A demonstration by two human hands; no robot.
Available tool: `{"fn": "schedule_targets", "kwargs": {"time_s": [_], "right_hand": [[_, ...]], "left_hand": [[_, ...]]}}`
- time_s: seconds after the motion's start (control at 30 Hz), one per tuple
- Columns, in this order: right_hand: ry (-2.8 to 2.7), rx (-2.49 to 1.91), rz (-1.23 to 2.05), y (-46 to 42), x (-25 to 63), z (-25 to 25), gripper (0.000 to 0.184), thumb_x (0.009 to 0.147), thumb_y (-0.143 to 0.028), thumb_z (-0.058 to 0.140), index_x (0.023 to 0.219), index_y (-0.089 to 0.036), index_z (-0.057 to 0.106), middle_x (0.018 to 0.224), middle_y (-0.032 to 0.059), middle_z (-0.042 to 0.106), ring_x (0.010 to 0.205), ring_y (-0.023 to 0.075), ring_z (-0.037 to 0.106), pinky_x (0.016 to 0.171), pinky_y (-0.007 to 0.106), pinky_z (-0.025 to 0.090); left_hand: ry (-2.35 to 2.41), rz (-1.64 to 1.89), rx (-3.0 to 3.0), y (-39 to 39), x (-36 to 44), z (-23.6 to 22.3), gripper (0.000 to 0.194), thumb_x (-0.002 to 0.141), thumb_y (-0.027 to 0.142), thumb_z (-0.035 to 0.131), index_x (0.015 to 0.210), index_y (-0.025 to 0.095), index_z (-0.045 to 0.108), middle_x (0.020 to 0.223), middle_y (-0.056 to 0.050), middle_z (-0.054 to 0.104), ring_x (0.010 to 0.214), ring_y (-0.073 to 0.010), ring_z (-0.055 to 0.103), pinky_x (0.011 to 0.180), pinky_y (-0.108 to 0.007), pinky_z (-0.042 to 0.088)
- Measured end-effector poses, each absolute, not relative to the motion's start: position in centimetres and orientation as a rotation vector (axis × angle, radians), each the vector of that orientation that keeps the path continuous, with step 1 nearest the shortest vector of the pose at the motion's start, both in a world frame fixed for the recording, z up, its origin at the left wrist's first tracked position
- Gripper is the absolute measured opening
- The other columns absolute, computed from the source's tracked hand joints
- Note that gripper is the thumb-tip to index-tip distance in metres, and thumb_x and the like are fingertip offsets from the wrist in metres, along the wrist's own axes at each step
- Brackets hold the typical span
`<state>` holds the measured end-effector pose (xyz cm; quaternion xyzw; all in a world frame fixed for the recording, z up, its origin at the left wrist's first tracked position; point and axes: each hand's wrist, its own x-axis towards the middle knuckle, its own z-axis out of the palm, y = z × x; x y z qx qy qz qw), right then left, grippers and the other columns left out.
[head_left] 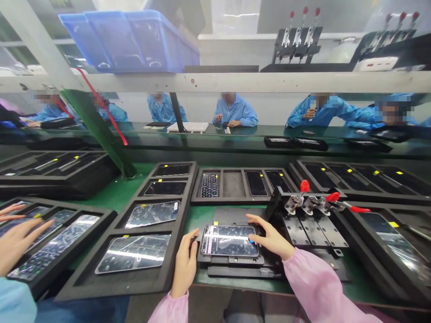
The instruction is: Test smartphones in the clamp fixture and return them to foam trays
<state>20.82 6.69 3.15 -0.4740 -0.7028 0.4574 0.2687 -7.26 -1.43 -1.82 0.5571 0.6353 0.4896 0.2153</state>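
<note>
Between the two hands: one phone (230, 246), screen up, in a black fixture (244, 271) on the green tabletop (198, 216). Just right of the right hand (269, 237): three red-handled toggle clamps (308, 205), standing between it and a side tray (362, 240). Just left of the left hand (185, 264): one near tray (134, 285), hemming that side.

Left hand: beside the phone's left edge, fingers forward, thumb slightly apart, gripping nothing; contact with the edge cannot be told. Right hand: palm down over the phone's right end, forefinger and thumb spread, thumb tip at the screen, gripping nothing.

Counts: near tray, four phones; middle tray (232, 184), ahead of both hands, three; far tray (336, 192), ahead and right, four. Well left of the left hand: one co-worker's hand (18, 240). High ahead: one blue bin (121, 40) on a shelf (202, 83).
</note>
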Motion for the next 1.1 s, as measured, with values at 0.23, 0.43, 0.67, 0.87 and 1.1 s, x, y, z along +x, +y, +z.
{"fn": "schedule_targets", "kwargs": {"time_s": [0.23, 0.43, 0.67, 0.87, 1.1], "right_hand": [[-1.961, -1.189, 1.176, 6.5, 20.9, 2.9, 0.056, 0.071, -0.031, 0.062, 0.125, -0.027, 0.046, 0.123, 0.0040, 0.051, 0.118, 0.0189, 0.045, 0.108, 0.043, 0.023], [-2.004, -1.189, 1.163, 6.6, 20.8, 3.1, 0.053, 0.072, -0.034, 0.061, 0.123, -0.028, 0.049, 0.122, 0.0043, 0.051, 0.117, 0.0209, 0.045, 0.107, 0.042, 0.026], [-2.023, -1.212, 1.167, 6.7, 20.9, 2.9, 0.058, 0.072, -0.037, 0.060, 0.128, -0.030, 0.044, 0.122, 0.0048, 0.050, 0.119, 0.0214, 0.044, 0.108, 0.044, 0.022], [-1.812, -1.281, 1.159, 6.0, 21.1, 2.5, 0.055, 0.081, -0.047, 0.048, 0.132, -0.028, 0.035, 0.126, 0.0049, 0.049, 0.121, 0.0173, 0.043, 0.108, 0.043, 0.026], [-1.790, -1.217, 0.989, 5.0, 21.2, 2.7, 0.038, 0.089, -0.041, 0.037, 0.123, -0.026, 0.045, 0.129, 0.0049, 0.047, 0.122, 0.0157, 0.043, 0.107, 0.039, 0.031]], "left_hand": [[1.745, 1.384, 1.499, -1.5, -7.3, -1.7, 0.034, 0.087, 0.036, 0.042, 0.115, 0.021, 0.053, 0.116, -0.009, 0.057, 0.108, -0.0222, 0.053, 0.094, -0.038, 0.041], [1.722, 1.388, 1.447, -1.6, -7.1, -1.2, 0.034, 0.087, 0.038, 0.042, 0.115, 0.021, 0.053, 0.115, -0.008, 0.057, 0.106, -0.0208, 0.054, 0.093, -0.036, 0.041], [1.720, 1.389, 1.386, -1.5, -6.6, -0.6, 0.035, 0.088, 0.040, 0.042, 0.115, 0.022, 0.054, 0.112, -0.007, 0.060, 0.101, -0.0188, 0.057, 0.090, -0.033, 0.043], [1.716, 1.383, 1.393, -1.6, -6.7, -0.6, 0.035, 0.087, 0.040, 0.044, 0.115, 0.021, 0.054, 0.110, -0.008, 0.062, 0.100, -0.0200, 0.059, 0.089, -0.035, 0.045], [1.728, 1.322, 1.464, -1.9, -6.4, -0.1, 0.032, 0.087, 0.035, 0.045, 0.115, 0.022, 0.055, 0.110, -0.005, 0.066, 0.109, -0.0200, 0.057, 0.098, -0.038, 0.040]]}}
